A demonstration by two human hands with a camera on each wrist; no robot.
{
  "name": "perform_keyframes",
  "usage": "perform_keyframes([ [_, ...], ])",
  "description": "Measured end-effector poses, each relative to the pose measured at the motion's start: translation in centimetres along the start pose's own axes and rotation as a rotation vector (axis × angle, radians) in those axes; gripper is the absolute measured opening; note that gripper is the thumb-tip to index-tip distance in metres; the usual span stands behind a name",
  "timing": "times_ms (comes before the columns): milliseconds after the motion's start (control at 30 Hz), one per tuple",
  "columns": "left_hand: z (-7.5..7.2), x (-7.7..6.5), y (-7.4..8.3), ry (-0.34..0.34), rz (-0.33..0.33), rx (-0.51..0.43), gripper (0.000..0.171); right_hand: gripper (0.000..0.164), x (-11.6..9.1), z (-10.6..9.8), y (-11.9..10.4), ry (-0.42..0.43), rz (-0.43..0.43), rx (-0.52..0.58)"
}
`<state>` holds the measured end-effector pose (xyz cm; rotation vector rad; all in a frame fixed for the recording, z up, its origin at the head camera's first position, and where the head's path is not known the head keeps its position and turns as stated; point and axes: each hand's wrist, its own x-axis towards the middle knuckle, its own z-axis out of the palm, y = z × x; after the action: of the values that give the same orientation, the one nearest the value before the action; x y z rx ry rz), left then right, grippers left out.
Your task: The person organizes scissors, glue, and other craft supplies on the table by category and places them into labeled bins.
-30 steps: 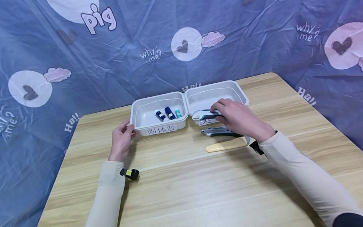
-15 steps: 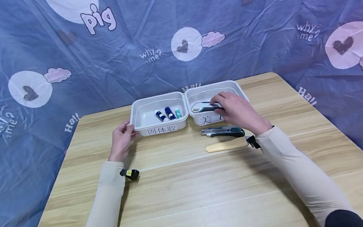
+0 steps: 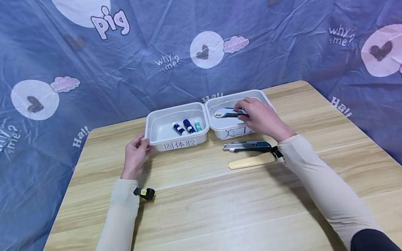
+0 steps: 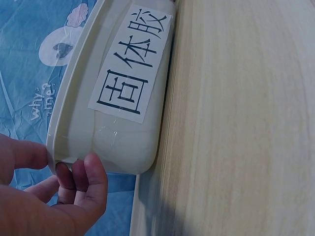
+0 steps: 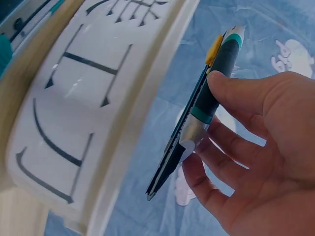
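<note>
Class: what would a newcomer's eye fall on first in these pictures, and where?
Probably the blue "pig" backdrop behind the table. Next, the right hand, holding a utility knife over the right white bin, and the three glue sticks lying in the left bin.

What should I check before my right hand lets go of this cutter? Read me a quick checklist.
1. Right hand has a grip on the cutter: ok, thumb and fingers pinch it.
2. Cutter over the right bin: ok, judging by the head view.
3. Cutter's blade drawn in: cannot tell.
4. Left bin steadied: ok, the left hand grips its corner.
5. Right bin steadied: not ok, neither hand grips it.
6. Loose tools off the table: not ok, a second cutter and a yellow-handled tool lie there.
</note>
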<state>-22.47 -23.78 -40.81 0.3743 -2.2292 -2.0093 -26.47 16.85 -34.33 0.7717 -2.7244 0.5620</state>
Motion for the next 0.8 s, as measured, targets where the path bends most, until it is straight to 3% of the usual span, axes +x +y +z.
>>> perform_keyframes([
  [467,0.1,-0.1,0.1,0.003,-0.007,-0.009,0.042,0.024,0.9,0.7,1.8,-0.056,0.044,-0.003],
  [800,0.0,-0.2,0.2,0.003,-0.005,-0.002,0.043,0.023,1.7,1.0,2.6,-0.145,0.069,-0.031],
])
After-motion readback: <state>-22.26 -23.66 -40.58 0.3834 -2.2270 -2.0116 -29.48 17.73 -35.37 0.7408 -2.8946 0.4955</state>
